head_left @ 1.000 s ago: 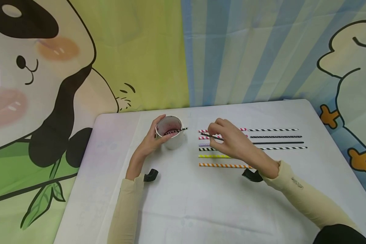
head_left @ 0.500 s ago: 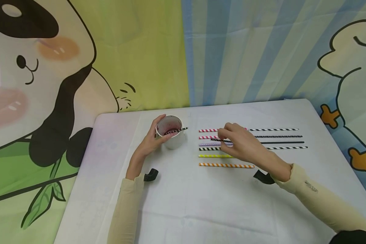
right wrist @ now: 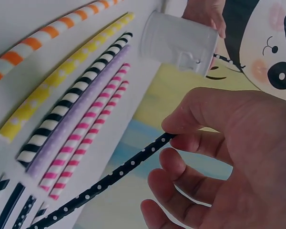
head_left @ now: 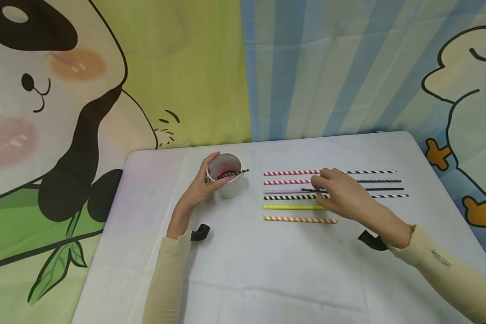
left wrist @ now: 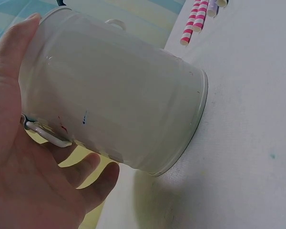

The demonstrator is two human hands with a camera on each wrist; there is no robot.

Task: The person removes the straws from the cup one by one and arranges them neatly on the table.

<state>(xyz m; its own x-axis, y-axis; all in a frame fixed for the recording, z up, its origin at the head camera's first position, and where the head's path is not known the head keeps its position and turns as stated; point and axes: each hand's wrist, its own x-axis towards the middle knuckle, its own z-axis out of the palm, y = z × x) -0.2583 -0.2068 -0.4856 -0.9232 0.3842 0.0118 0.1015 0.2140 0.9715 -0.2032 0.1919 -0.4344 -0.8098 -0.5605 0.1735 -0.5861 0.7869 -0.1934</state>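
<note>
My left hand [head_left: 196, 189] grips a small white pail [head_left: 230, 191] by its side, thumb at the rim; the left wrist view shows its wire handle [left wrist: 50, 134]. A black-and-white straw [head_left: 245, 171] sticks out over the rim. Between thumb and index finger, my right hand [head_left: 346, 195] pinches a black straw with white dots [right wrist: 109, 179], held above the rows of straws. Below it lie two pink-striped straws [head_left: 287, 173], a lilac straw [head_left: 281, 192], a black-and-white striped straw [head_left: 281, 198], a yellow straw [head_left: 289, 207] and an orange-striped straw [head_left: 299, 219].
A second column to the right has two black-and-white striped straws [head_left: 372, 172], a black dotted straw [head_left: 382, 181] and a plain black straw [head_left: 384, 189]. The white table [head_left: 267, 279] meets a printed curtain [head_left: 210, 72] at the back.
My right hand has moved to the right across the straws, carrying the black dotted straw. More of the left column shows now. The left hand and pail have stayed still.
</note>
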